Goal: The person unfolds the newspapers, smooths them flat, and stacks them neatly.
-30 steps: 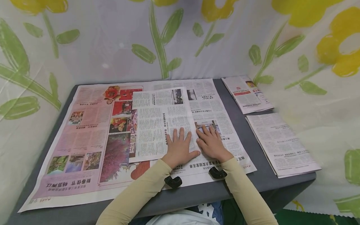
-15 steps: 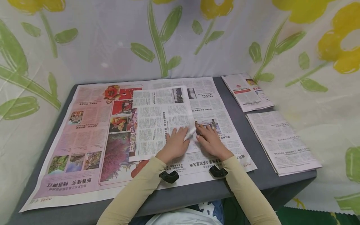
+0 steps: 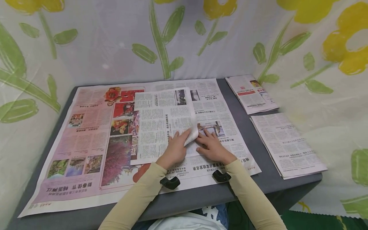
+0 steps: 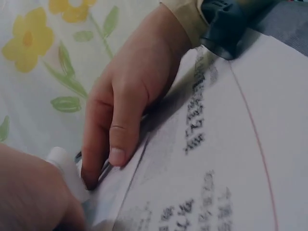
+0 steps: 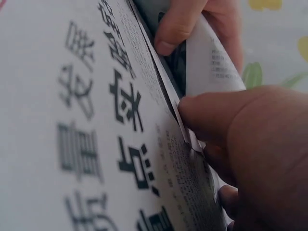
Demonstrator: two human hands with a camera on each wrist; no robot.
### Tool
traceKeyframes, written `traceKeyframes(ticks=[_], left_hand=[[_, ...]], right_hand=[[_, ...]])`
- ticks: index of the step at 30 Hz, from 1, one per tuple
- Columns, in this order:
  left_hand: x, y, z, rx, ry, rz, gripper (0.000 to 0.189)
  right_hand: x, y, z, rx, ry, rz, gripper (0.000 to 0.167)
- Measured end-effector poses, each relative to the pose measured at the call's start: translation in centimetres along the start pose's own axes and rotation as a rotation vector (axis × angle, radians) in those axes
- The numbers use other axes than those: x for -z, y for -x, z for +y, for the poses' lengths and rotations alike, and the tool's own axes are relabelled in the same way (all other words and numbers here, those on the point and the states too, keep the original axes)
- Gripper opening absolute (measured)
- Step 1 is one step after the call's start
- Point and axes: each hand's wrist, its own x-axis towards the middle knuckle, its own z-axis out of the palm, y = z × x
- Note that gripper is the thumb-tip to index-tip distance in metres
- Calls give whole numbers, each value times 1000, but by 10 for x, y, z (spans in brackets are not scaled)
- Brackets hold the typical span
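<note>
A folded newspaper (image 3: 152, 137) with black print lies over a larger newspaper (image 3: 83, 137) spread across the table. My left hand (image 3: 173, 151) pinches its right edge near the front, and the paper (image 5: 211, 62) curls up there, as the right wrist view shows. The left thumb (image 4: 120, 139) points down along the fingers in the left wrist view. Just right of that edge, my right hand (image 3: 214, 148) rests palm down with its fingers extended over a photo on the larger newspaper. Its thumb (image 5: 202, 106) touches the paper edge in the right wrist view.
Two stacks of folded newspapers lie along the table's right side, one (image 3: 251, 94) at the back and one (image 3: 287, 147) nearer the front. The dark grey table (image 3: 238, 105) meets a flower-patterned curtain (image 3: 109, 44) behind and at both sides.
The left hand has gone from lying flat with spread fingers to pinching the folded newspaper's right edge, which now curls up leftward. The right hand has stayed nearly in place.
</note>
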Motion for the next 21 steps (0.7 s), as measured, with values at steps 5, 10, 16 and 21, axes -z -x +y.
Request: traceKeyframes(ticks=[5,10,16,21], left_hand=[[4,6,-8,-18,23,107,77],[24,18,-21,-11,149,293,75],[69,41,-44,92,268,570,81],[107,69,-66,116,250,800,82]], right_hand=[[0,0,-2,-1,51,-11,54],[1,1,-6,1,77,-40,54],[3,3,-7,-5,97,-63,57],[9,5,-10,-35,116,-89,57]])
